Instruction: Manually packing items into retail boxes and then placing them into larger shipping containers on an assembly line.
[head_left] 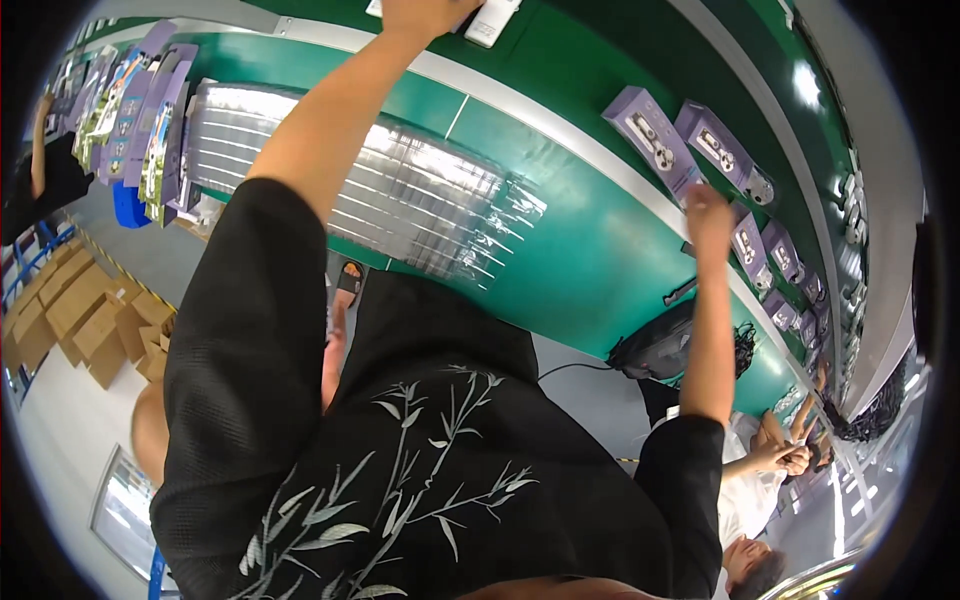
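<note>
My left hand (428, 14) reaches to the far edge of the view, where the frame cuts off most of its fingers. Right beside it lies a white rectangular device (492, 22) on the green belt. My right hand (708, 208) has its fingers curled at the near end of a purple printed box (648, 135); what is inside the grip, if anything, is hidden. A second purple box (722, 148) with a clear front stands just beyond that hand. More purple boxes (748, 245) sit in a row to the right.
Clear plastic trays (420, 195) lie stacked on the green worktop (575, 250). Flat purple printed cartons (165, 120) stand at the left, with brown cardboard boxes (85, 310) below. A black bag (655, 345) lies near the worktop's front edge. A co-worker (750, 480) is at the right.
</note>
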